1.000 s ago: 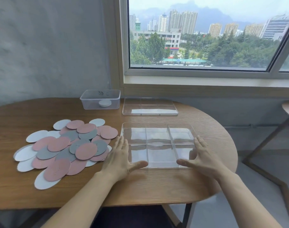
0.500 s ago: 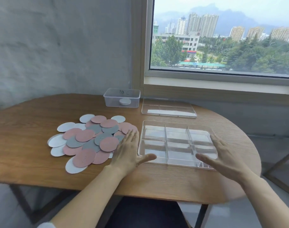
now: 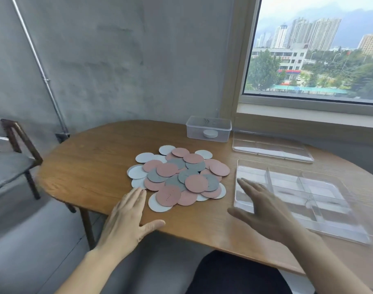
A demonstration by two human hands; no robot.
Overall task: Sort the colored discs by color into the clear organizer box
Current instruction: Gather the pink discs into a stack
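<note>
The pile of discs (image 3: 179, 179) is lying on the desk (image 3: 92, 166). Right of the pile, the organizer box (image 3: 295, 198) is sitting on the desk, and behind the box its lid (image 3: 270, 148) is lying flat. Behind the pile, just left of the lid, a small container (image 3: 208, 128) is standing. Left of the desk, a chair (image 3: 9, 164) is standing on the floor.

Both hands, left (image 3: 128, 219) and right (image 3: 264, 206), spread empty flanking the disc pile (image 3: 179, 177) beside the organizer box (image 3: 351, 225).
</note>
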